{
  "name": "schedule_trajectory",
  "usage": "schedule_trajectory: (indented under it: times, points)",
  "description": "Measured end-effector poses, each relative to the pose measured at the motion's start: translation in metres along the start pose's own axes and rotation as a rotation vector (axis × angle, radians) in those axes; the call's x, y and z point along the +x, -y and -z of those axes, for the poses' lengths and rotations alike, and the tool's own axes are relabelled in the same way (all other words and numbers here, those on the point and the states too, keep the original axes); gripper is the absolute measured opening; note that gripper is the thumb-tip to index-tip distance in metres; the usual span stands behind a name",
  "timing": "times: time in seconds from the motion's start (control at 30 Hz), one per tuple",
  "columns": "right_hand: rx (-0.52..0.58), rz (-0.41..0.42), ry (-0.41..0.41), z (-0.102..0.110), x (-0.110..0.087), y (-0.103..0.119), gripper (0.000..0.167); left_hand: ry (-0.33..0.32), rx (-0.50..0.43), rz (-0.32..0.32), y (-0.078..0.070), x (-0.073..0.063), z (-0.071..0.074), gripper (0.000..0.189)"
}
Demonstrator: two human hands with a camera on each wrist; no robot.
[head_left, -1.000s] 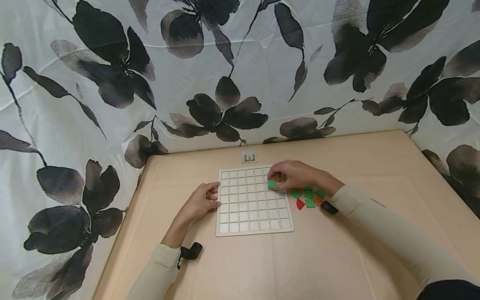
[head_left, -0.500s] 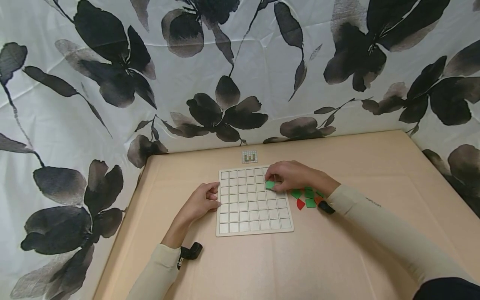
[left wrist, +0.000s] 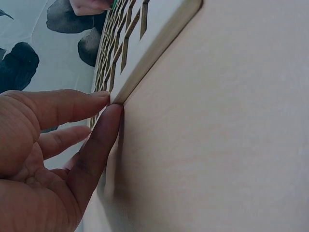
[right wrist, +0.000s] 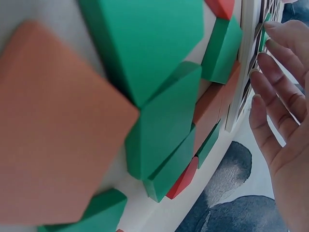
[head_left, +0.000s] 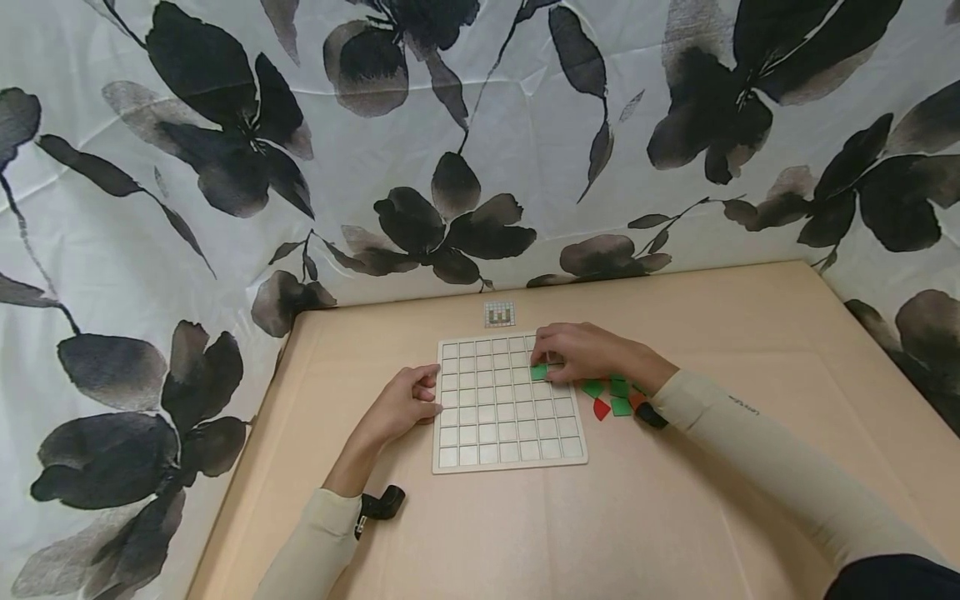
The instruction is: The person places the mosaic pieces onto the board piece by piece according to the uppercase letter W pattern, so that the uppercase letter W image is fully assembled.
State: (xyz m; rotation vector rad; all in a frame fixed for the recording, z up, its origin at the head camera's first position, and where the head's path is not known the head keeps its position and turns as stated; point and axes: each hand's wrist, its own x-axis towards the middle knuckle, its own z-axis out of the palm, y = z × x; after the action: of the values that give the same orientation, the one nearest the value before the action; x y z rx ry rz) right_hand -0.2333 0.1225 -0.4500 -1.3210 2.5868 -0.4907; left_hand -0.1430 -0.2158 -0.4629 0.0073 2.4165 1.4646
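Note:
A white square board (head_left: 510,468) with a grid of shallow cells lies on the table. At its left edge my left hand (head_left: 401,402) touches with thumb and index fingertip, set apart along the rim; in the left wrist view both tips meet the board's side (left wrist: 159,53). Over the upper right cells, my right hand (head_left: 583,352) pinches a small green square tile (head_left: 538,372), which sits low at the grid. Part of that green tile (right wrist: 264,35) shows past the fingertips in the right wrist view.
Right of the board lie several loose tiles: green (head_left: 620,407), a red one with a curved edge (head_left: 601,408), and orange (right wrist: 63,130), partly under the right wrist. A small patterned card (head_left: 498,313) lies beyond the board. A floral cloth (head_left: 450,167) hangs behind the table.
My right hand has shifted slightly left with the green tile, then settled a little lower over the grid. The left hand has stayed at the board's edge.

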Motion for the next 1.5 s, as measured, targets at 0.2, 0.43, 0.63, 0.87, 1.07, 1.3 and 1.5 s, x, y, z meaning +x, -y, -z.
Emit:
schedule_trajectory:
  times: [0.2, 0.43, 0.63, 0.87, 1.07, 1.3, 1.5]
  points:
    - [0.034, -0.03, -0.003, 0.0, -0.001, -0.001, 0.024, 0.002, 0.004, 0.004, -0.002, 0.0, 0.001, 0.076]
    - [0.095, -0.027, -0.025, 0.004, -0.007, -0.005, 0.022, 0.0, -0.002, 0.019, -0.002, 0.0, 0.002, 0.075]
    - [0.147, -0.06, -0.01, 0.008, -0.014, -0.011, 0.024, -0.002, 0.002, 0.017, -0.004, 0.0, 0.002, 0.075]
    - [0.188, -0.106, -0.012, 0.013, -0.028, -0.016, 0.022, 0.0, 0.015, 0.011, -0.004, -0.001, 0.002, 0.076]
    - [0.213, -0.103, -0.033, 0.015, -0.038, -0.019, 0.021, 0.001, 0.022, 0.005, -0.003, 0.0, 0.003, 0.076]
    - [0.177, -0.09, -0.038, 0.01, -0.048, -0.023, 0.02, 0.007, 0.006, 0.001, -0.001, 0.0, 0.003, 0.076]
    - [0.139, -0.077, -0.048, 0.006, -0.053, -0.024, 0.02, 0.016, -0.009, -0.011, -0.001, -0.002, 0.003, 0.075]
